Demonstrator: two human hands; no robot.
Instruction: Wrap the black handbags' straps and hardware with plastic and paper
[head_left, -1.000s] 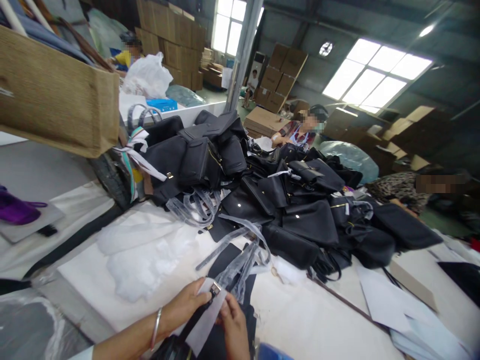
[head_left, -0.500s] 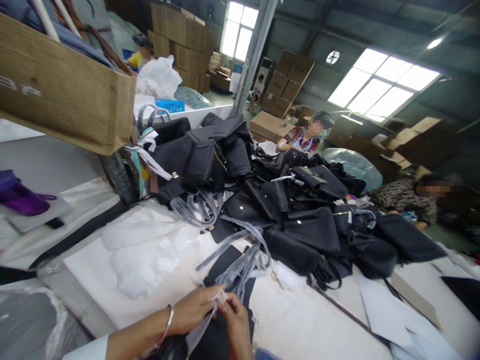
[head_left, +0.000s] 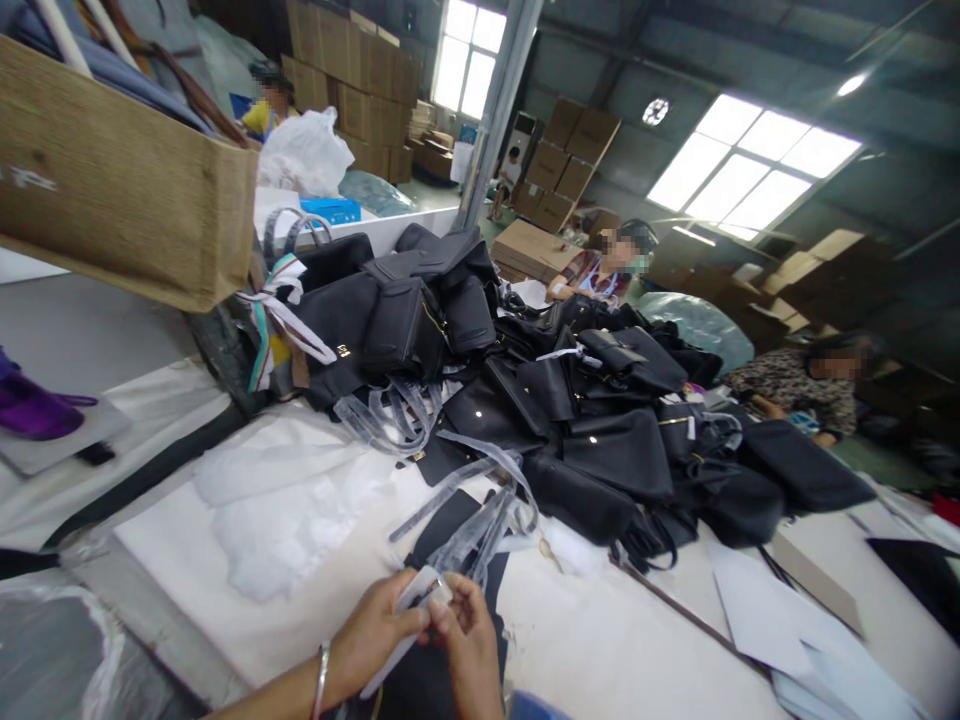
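At the near edge of the table, my left hand (head_left: 375,630) is closed on a translucent white wrapping strip (head_left: 390,668). My right hand (head_left: 471,640) pinches the upper end of the same strip, fingertips touching those of the left. Something small and dark shows at that end, too small to name. Beneath both hands lies a black bag (head_left: 420,685), partly hidden by them. Bag handles (head_left: 480,530) wrapped in clear plastic stretch away just beyond my fingers. Farther off is a heap of black bags (head_left: 611,450), some with gold clasps.
White tissue sheets (head_left: 277,520) lie left of my hands. Flat white sheets (head_left: 772,600) rest at the right. A tan tote (head_left: 112,190) and a purple cup (head_left: 37,405) stand at the left. Several people sit beyond, one in a patterned top (head_left: 795,385).
My left hand has shifted its grip, and the strip's upper end now shows flat and wider between my fingers. The view has turned slightly to the right.
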